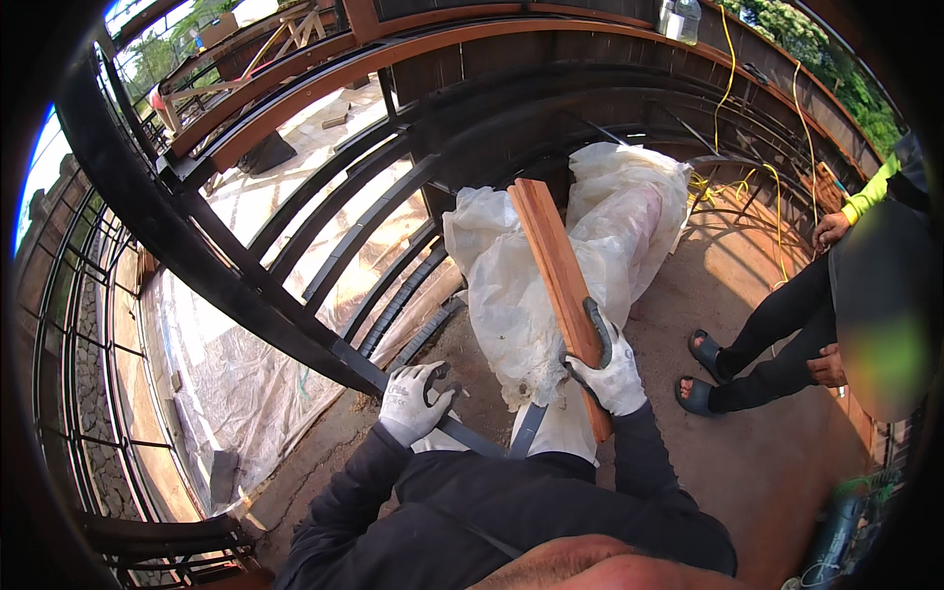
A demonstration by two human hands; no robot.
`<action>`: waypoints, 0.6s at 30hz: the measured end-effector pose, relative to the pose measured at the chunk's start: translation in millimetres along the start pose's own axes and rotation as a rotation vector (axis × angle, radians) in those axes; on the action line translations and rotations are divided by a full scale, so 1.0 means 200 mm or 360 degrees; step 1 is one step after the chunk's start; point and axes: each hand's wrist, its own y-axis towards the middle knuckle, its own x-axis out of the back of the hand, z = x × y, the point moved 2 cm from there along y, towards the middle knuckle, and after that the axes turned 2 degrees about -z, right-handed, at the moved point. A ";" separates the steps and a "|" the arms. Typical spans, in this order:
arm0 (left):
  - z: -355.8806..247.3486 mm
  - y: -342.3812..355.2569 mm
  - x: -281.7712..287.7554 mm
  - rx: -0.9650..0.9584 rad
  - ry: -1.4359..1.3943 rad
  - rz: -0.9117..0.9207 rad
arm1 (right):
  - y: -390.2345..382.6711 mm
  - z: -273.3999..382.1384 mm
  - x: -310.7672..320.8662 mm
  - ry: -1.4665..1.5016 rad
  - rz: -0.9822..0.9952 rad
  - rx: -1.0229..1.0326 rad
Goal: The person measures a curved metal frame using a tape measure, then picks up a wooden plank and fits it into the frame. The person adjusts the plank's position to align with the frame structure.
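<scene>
A long reddish-brown wooden length with grooves along it [551, 265] slants up and away in front of me. My right hand [612, 374], in a white glove with dark grey palm, grips it near its lower end, thumb on one side and fingers on the other. Over at the left, my gloved left hand [415, 401] lies on a flat grey metal bar [472, 438], its fingers curled; how firmly they wrap the bar is partly hidden. Crumpled translucent plastic sheeting [492, 295] covers something bulky behind the wooden length.
A curved dark metal frame [226, 265] with several rails sweeps along the left and back. Plastic sheeting [216, 364] covers ground beyond it. Another person in sandals [787, 344] stands close on my right. Yellow cords [777, 216] hang at the back right, near a clear jug [678, 20].
</scene>
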 end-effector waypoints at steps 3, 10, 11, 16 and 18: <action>0.00 -0.07 -0.04 -0.0242 0.0326 0.0066 | 0.14 -0.09 0.00 -0.0430 -0.0127 -0.0116; 0.04 -0.06 -0.03 -0.0540 0.0260 -0.0178 | 0.32 -0.18 -0.13 -0.0897 0.0015 -0.0276; 0.03 -0.05 -0.02 -0.0498 0.0309 -0.0084 | 0.31 -0.20 -0.15 -0.0895 -0.0007 -0.0282; 0.04 -0.08 -0.03 -0.0430 0.0360 0.0019 | 0.33 -0.14 -0.15 -0.0991 0.0147 -0.0313; 0.06 -0.09 -0.07 -0.0415 0.0402 0.0030 | 0.36 -0.10 -0.12 -0.1003 0.0230 -0.0370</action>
